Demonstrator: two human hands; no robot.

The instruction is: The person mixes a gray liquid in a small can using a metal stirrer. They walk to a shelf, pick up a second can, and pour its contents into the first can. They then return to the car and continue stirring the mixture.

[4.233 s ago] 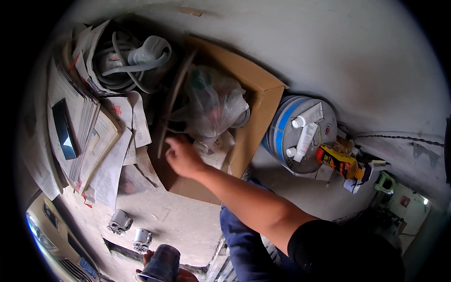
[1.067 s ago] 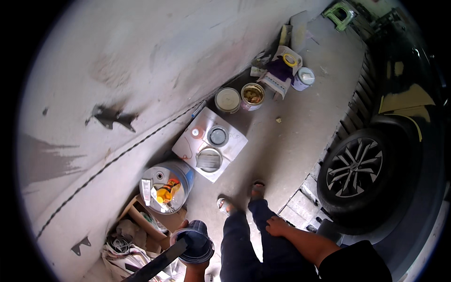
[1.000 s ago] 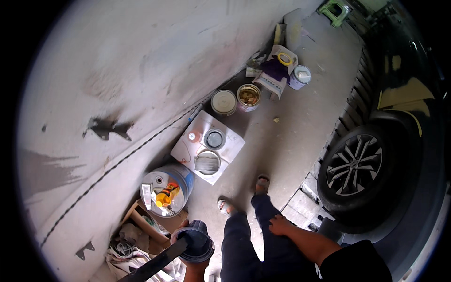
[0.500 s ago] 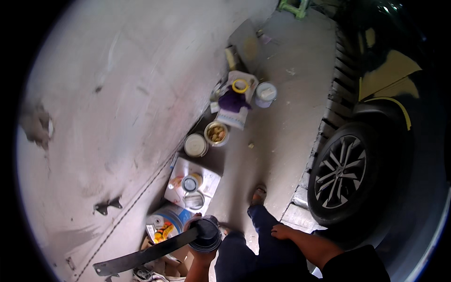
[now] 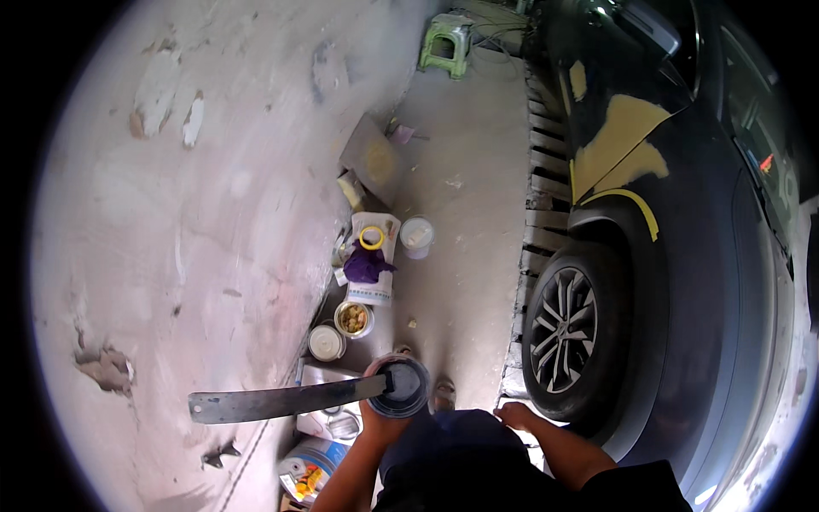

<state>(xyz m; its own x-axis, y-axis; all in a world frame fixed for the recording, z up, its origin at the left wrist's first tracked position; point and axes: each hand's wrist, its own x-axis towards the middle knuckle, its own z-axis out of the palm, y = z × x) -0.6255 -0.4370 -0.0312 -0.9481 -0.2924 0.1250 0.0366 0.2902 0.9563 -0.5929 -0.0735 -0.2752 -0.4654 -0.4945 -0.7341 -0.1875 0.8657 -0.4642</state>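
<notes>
Dark can [image 5: 398,386] with flat blade [image 5: 286,401] in left hand [image 5: 380,425].

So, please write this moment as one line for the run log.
left hand: holds dark can with flat metal strip sticking out | right hand: free, near thigh | nearby: car wheel, tins by wall

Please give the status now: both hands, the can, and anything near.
Left hand holds dark can, long flat blade sticking out left. Right hand empty, beside car wheel. Tins on floor along wall ahead.
</notes>
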